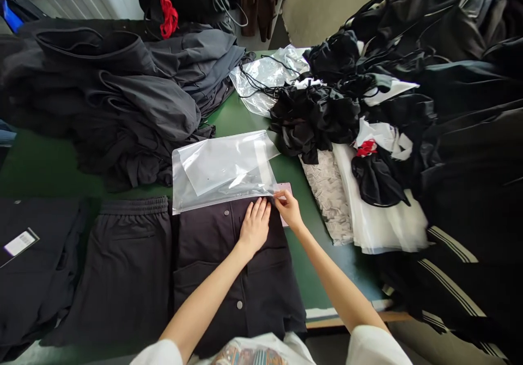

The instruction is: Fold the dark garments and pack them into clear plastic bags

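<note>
A folded black jacket (208, 245) with metal snap buttons lies in front of me on the green table. Flat on its upper part rests my left hand (255, 226), fingers stretched out. A clear plastic bag (220, 163) lies across the jacket's far edge, partly folded over itself. At the bag's near right corner, my right hand (288, 207) is closed in a pinch on the plastic. Partly under that hand is a flat pink object (285, 222), perhaps a phone. To the left lie folded black trousers (128, 267) with an elastic waistband.
Piled dark garments (163, 81) cover the table's far left. Black drawstring pouches (322, 109) and a stack of white plastic bags (376, 229) lie to the right. A folded garment with a white tag (20, 242) sits far left. Dark clothes (478, 190) heap along the right side.
</note>
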The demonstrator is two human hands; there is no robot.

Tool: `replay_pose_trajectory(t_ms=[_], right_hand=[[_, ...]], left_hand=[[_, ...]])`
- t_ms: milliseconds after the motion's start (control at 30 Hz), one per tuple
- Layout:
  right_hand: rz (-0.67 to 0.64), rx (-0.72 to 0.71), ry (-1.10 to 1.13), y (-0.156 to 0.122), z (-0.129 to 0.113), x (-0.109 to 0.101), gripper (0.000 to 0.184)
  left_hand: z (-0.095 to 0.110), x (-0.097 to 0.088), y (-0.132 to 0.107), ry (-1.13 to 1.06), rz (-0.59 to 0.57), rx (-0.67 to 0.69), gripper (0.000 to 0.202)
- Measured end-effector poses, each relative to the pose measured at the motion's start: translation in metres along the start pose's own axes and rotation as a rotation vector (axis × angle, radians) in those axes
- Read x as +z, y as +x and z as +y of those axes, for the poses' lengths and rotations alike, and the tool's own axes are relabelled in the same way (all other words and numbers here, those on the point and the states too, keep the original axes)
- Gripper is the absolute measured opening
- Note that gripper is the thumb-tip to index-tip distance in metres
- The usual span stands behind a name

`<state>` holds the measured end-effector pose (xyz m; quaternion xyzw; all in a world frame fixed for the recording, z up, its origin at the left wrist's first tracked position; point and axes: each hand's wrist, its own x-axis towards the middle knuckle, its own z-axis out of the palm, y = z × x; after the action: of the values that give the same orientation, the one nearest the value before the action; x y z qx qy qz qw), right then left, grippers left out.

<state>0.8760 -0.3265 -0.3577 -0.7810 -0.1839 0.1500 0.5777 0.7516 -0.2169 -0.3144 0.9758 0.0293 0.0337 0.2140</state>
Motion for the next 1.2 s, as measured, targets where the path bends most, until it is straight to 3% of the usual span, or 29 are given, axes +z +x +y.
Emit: replay_pose_trajectory(t_ms=[67, 167, 267, 367, 467, 567, 700, 900, 1000, 1200], right_hand=[[-0.030, -0.021, -0.044, -0.001, 0.006, -0.003, 0.015], [-0.021, -0.043, -0.140, -0.006, 0.015, -0.006, 0.013], [-0.003, -0.068, -0.200, -0.009, 0.019, -0.004, 0.011], [0.011, -0.069, -0.212, -0.009, 0.020, -0.002, 0.009], [0.013, -0.025, -0.188, -0.008, 0.020, 0.000, 0.006], [0.037, 0.049, -0.123, -0.011, 0.016, 0.009, 0.005], [0.109, 0.132, 0.009, -0.020, 0.002, 0.036, 0.008], [0.206, 0.318, 0.221, -0.003, 0.000, 0.063, 0.042], [0.149, 0.304, 0.246, 0.012, 0.010, 0.062, 0.033], [0.120, 0.317, 0.297, 0.023, 0.017, 0.062, 0.023]], left_hand=[[0.002, 0.028, 0.016, 0.073, -0.020, -0.038, 0.052], [-0.001, 0.040, 0.024, 0.109, -0.031, -0.107, 0.056], [0.001, 0.032, 0.024, 0.101, -0.021, -0.150, 0.054], [-0.003, 0.013, 0.017, 0.003, -0.018, -0.067, 0.044], [-0.019, -0.013, 0.009, -0.050, 0.044, -0.037, 0.036], [-0.037, -0.031, 0.013, 0.060, 0.111, -0.041, 0.032], [-0.041, -0.023, 0.022, 0.156, -0.046, 0.134, 0.027], [-0.036, -0.003, 0.021, 0.239, -0.033, -0.062, 0.046], [-0.044, -0.003, 0.035, 0.203, -0.096, -0.089, 0.055], [-0.059, -0.004, 0.076, 0.191, -0.192, -0.264, 0.040]])
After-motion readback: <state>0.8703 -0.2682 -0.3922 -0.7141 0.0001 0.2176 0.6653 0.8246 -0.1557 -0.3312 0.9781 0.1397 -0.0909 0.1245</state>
